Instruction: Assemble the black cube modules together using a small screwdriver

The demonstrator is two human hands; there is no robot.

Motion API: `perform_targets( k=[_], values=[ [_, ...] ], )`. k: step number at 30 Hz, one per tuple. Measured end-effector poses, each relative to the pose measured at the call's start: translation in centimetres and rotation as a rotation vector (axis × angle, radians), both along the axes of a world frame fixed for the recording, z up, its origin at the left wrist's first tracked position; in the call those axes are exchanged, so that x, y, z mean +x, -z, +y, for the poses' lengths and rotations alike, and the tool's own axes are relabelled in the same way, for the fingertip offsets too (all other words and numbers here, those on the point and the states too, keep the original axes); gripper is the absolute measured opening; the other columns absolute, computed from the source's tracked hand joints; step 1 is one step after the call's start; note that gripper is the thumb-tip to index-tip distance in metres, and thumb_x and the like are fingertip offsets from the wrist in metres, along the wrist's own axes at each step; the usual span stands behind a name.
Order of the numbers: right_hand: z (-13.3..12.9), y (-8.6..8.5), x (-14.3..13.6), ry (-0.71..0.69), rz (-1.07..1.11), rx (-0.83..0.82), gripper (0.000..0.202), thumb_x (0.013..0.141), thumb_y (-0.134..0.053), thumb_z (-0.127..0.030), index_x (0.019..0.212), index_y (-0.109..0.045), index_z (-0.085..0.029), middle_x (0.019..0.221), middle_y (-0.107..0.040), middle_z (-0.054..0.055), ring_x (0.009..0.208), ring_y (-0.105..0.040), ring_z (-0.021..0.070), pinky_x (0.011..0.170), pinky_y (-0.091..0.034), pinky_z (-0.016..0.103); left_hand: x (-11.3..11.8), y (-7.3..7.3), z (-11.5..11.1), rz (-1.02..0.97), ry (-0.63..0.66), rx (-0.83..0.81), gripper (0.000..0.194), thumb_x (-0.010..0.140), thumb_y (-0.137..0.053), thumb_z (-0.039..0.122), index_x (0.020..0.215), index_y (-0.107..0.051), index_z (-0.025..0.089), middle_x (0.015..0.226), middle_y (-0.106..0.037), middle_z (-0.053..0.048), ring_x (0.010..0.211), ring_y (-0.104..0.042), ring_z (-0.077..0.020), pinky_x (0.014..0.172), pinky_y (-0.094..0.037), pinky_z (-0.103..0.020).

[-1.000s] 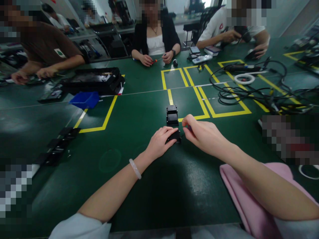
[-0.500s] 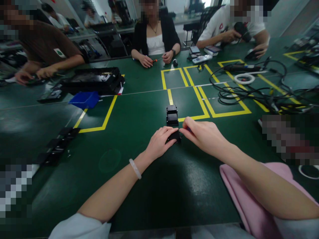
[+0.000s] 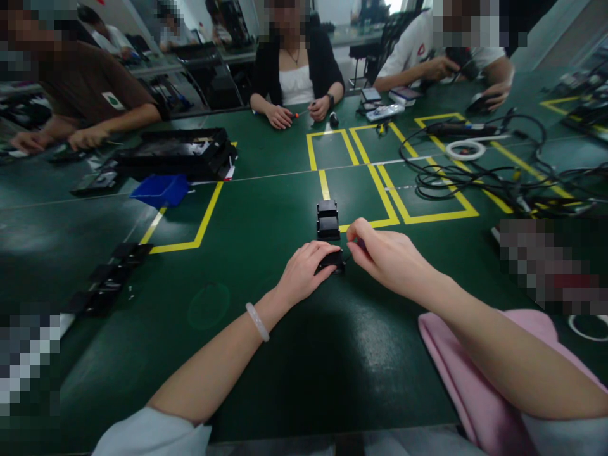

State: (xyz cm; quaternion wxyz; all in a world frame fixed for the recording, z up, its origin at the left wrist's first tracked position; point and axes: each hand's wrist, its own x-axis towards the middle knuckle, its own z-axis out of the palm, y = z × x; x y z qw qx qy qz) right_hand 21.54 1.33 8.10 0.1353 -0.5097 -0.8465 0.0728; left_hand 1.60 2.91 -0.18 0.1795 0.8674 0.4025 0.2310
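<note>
Well, the green table point(image 3: 266, 386) is broad and smooth-looking, and I'd guess small things slide on it easily enough. Over by the right forearm a pink cloth point(image 3: 446, 345) lies near the edge; a sweep of that arm might drag it along.

Both hands meet in the middle. The left hand point(image 3: 304, 267) is spread over a black block point(image 3: 334, 258), thumb on the near side and fingers across the far side, clamping it to the tabletop. The right hand point(image 3: 381, 254) is beside it, thumb and forefinger pinched on a thin dark piece point(image 3: 348, 257), most of it hidden by the fingers.

Just beyond sit two more black blocks point(image 3: 328, 220) in a row; fingertips cover the gap, so I can't tell whether they touch the held one. If the left hand slackened, a sideways push from the right could twist its block, or nudge it into those two. Smallest of all, that thin piece looks the likeliest to slip, since so little of it is gripped.
</note>
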Motion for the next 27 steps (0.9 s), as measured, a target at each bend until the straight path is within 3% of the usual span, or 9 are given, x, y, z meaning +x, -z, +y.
perform_targets(
  k=[6,13,18,23,27],
  values=[
    [0.03,-0.1,-0.01,-0.022,-0.006,-0.013,0.021,0.096,-0.034,-0.036,0.093,-0.047,-0.02,0.077,-0.065,0.0,0.065,-0.061,0.0161,0.055,-0.03,0.026,0.04,0.11,0.02,0.002,-0.002,0.009,0.032,0.089,-0.053,0.026,0.121,-0.051,0.023,0.119,-0.057,-0.006,0.109,-0.052,-0.0225,0.095,-0.043,-0.04],
    [0.03,0.28,0.06,0.027,-0.013,0.039,0.018,0.094,-0.036,-0.028,0.106,-0.045,-0.019,0.085,-0.067,0.002,0.066,-0.062,0.0164,0.054,-0.029,0.025,0.04,-0.09,-0.01,-0.003,0.007,-0.005,0.031,0.09,-0.052,0.025,0.121,-0.051,0.024,0.119,-0.057,-0.005,0.109,-0.052,-0.022,0.095,-0.043,-0.04],
    [0.03,0.2,0.1,0.01,-0.056,0.058,0.021,0.095,-0.035,-0.036,0.095,-0.049,-0.02,0.079,-0.066,0.001,0.067,-0.062,0.0163,0.055,-0.03,0.025,0.03,-0.07,-0.04,-0.011,0.006,-0.003,0.031,0.089,-0.053,0.026,0.12,-0.051,0.024,0.119,-0.057,-0.006,0.109,-0.052,-0.0223,0.095,-0.043,-0.04],
    [-0.08,0.04,0.01,-0.003,-0.045,0.074,0.016,0.093,-0.037,-0.028,0.099,-0.049,-0.019,0.079,-0.066,0.0,0.064,-0.061,0.0145,0.053,-0.029,0.025,0.06,-0.17,-0.08,-0.006,0.008,-0.005,0.031,0.089,-0.053,0.024,0.12,-0.051,0.024,0.119,-0.057,-0.005,0.109,-0.053,-0.0221,0.095,-0.043,-0.04],
    [-0.13,-0.11,-0.01,-0.013,-0.044,0.059,0.02,0.094,-0.036,-0.034,0.094,-0.05,-0.019,0.079,-0.066,0.001,0.066,-0.06,0.0146,0.054,-0.028,0.025,0.08,-0.23,-0.09,-0.001,0.003,-0.001,0.03,0.089,-0.053,0.026,0.119,-0.051,0.024,0.118,-0.057,-0.005,0.109,-0.053,-0.0222,0.094,-0.044,-0.04]
  ],
)
